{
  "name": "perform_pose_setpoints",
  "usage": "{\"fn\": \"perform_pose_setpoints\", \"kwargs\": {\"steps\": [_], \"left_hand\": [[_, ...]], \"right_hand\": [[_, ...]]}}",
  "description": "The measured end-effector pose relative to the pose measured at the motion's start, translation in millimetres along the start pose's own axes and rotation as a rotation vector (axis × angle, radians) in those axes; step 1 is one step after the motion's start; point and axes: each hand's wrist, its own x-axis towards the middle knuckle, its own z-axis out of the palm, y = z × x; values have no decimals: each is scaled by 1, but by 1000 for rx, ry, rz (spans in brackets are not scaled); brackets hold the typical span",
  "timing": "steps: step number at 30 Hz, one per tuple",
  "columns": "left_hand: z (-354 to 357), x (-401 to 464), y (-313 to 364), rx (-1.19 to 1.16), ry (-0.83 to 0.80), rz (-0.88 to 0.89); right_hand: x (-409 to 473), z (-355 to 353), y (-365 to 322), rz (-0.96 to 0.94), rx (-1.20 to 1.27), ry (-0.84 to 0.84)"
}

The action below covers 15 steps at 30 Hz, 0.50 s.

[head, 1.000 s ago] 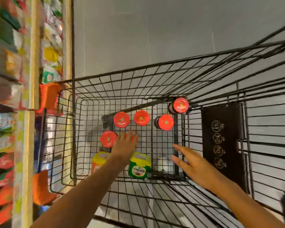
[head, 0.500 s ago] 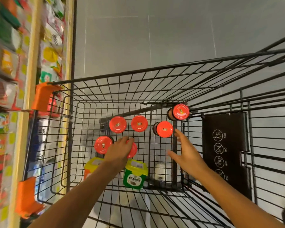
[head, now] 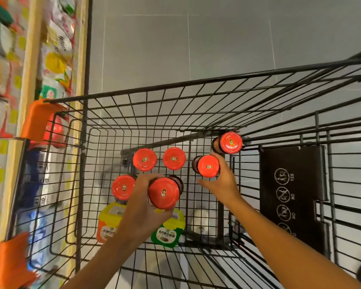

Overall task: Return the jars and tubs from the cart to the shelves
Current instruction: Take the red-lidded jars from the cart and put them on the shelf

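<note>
I look down into a black wire cart [head: 154, 105]. My left hand [head: 142, 207] grips a red-lidded jar [head: 164, 192] and holds it raised above the cart floor. My right hand [head: 221, 184] wraps around another red-lidded jar [head: 207, 166] that stands on the cart floor. Three more red-lidded jars stand at the left [head: 123, 187], the back left [head: 144, 159] and the back middle [head: 174, 158]. A further jar [head: 230, 142] sits in the far right corner. Under my left wrist lie an orange tub with a yellow lid [head: 108, 224] and a green tub [head: 168, 232].
Store shelves [head: 29, 69] with packets and bottles line the left side, close against the cart, whose orange corner bumpers [head: 38, 119] jut out there. The cart's black child-seat flap [head: 292, 195] with warning icons stands at the right. Grey floor tiles lie beyond.
My left hand closed on a jar and lifted it off the cart floor. My right hand reached forward and took hold of the jar at the right.
</note>
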Motion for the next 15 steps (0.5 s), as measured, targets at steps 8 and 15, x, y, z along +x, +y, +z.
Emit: {"fn": "perform_pose_setpoints", "kwargs": {"steps": [8, 15], "left_hand": [[-10, -1, 24, -111, 178, -35], [-37, -4, 54, -479, 206, -222]], "right_hand": [[6, 13, 8, -95, -10, 126], [-25, 0, -28, -127, 34, 117]]}}
